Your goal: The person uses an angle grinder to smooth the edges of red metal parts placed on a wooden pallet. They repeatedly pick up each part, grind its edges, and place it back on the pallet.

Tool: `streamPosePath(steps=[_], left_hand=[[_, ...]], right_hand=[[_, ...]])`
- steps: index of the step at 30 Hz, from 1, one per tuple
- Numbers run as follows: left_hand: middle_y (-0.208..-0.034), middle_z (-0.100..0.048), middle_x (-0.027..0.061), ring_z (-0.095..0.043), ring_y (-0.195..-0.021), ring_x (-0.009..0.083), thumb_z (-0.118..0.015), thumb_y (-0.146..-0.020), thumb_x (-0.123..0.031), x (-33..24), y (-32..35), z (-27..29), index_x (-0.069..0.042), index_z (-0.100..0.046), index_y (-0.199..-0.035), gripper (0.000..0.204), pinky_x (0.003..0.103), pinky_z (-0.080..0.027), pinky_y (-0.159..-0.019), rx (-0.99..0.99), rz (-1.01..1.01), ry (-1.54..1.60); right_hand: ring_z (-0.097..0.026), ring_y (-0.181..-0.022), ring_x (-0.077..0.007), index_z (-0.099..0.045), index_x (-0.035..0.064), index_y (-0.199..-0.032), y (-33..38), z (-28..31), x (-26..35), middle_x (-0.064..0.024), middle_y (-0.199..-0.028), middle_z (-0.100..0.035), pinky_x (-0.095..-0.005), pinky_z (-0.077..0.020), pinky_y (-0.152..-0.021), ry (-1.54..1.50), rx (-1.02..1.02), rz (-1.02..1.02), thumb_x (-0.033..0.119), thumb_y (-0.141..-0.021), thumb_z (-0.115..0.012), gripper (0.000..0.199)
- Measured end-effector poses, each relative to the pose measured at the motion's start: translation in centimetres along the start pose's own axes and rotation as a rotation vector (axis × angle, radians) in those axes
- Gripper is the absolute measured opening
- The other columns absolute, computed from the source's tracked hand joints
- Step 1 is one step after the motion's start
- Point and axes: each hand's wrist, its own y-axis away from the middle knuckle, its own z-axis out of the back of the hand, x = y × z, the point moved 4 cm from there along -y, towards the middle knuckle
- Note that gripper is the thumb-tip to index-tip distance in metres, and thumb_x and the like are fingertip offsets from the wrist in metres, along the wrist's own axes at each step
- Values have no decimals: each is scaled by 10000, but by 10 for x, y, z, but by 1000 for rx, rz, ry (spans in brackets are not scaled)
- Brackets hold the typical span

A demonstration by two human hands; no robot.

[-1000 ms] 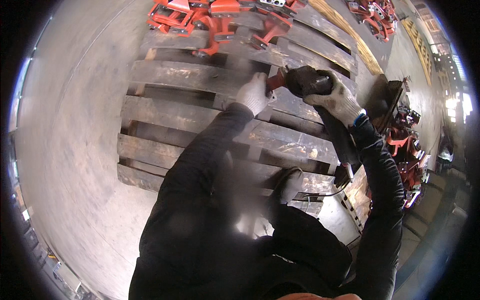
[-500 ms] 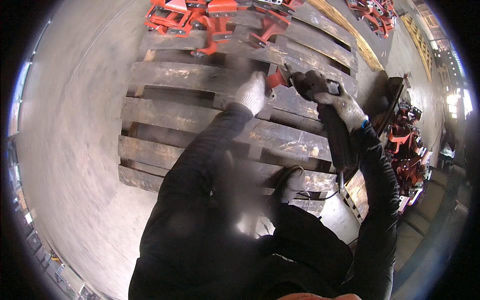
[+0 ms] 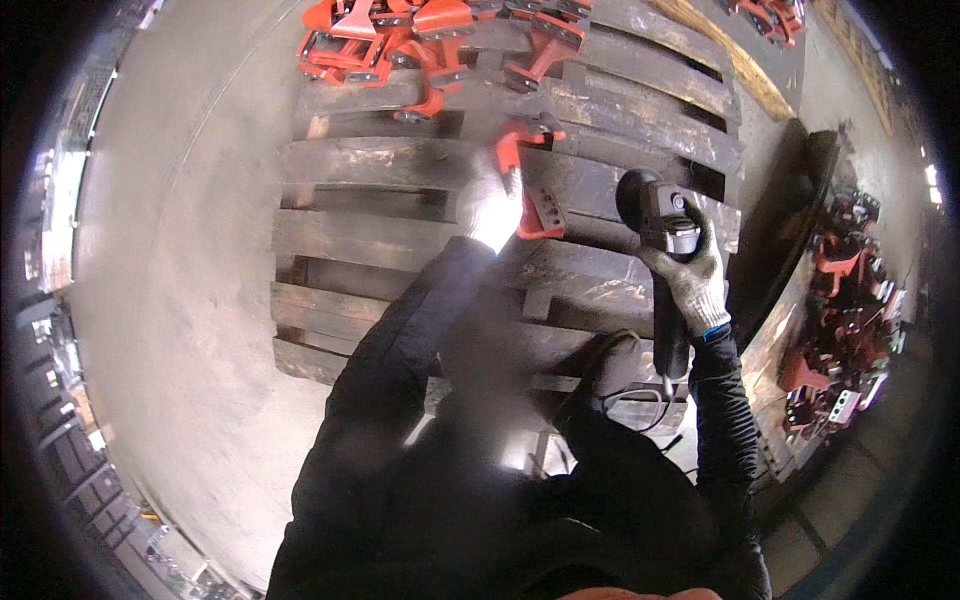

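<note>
My left hand (image 3: 488, 212), in a white knit glove, grips a red metal bracket (image 3: 512, 152) by its side, above the wooden pallet (image 3: 350, 240). The bracket has a dark plate with holes at its near end. Glare washes out the fingers of that glove. To the right, my gloved right hand (image 3: 696, 275) is closed round the head of a black angle grinder (image 3: 668, 215). The grinder's dark disc points to the left, apart from the bracket. Its body runs back toward me, with a cord at the near end.
More red brackets (image 3: 385, 45) are heaped at the pallet's far edge. A second heap of red and dark metal parts (image 3: 840, 300) lies at the right, beyond a dark upright panel (image 3: 800, 235). My shoe (image 3: 612, 365) rests at the pallet's near side, close to the cord (image 3: 650, 415).
The grinder has moved away from the bracket, toward me, and turned upright. The bracket has been turned in my left hand, so more of its length and its holed plate show.
</note>
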Motion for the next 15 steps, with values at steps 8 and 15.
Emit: streamPosePath(steps=[8, 15], left_hand=[[-1120, -671, 75, -630, -979, 186, -603, -1022, -475, 20, 55, -31, -28, -623, -1265, 509, 375, -525, -866, 367, 10, 860], [-1101, -670, 106, -643, -967, 209, -542, -1057, -333, 14, 65, -59, -25, -581, -1330, 413, 370, -537, -855, 543, 174, 875]], right_hand=[[-632, -1125, -207, -483, 56, -1445, -5, -23, -9, -140, -1248, -666, -363, -503, -1017, -90, -10, 89, 198, -702, -921, 875], [-644, -1114, -221, -465, 63, -1456, -12, -30, 1, -142, -1245, -664, -369, -522, -992, -106, 37, 7, 210, -708, -920, 887]])
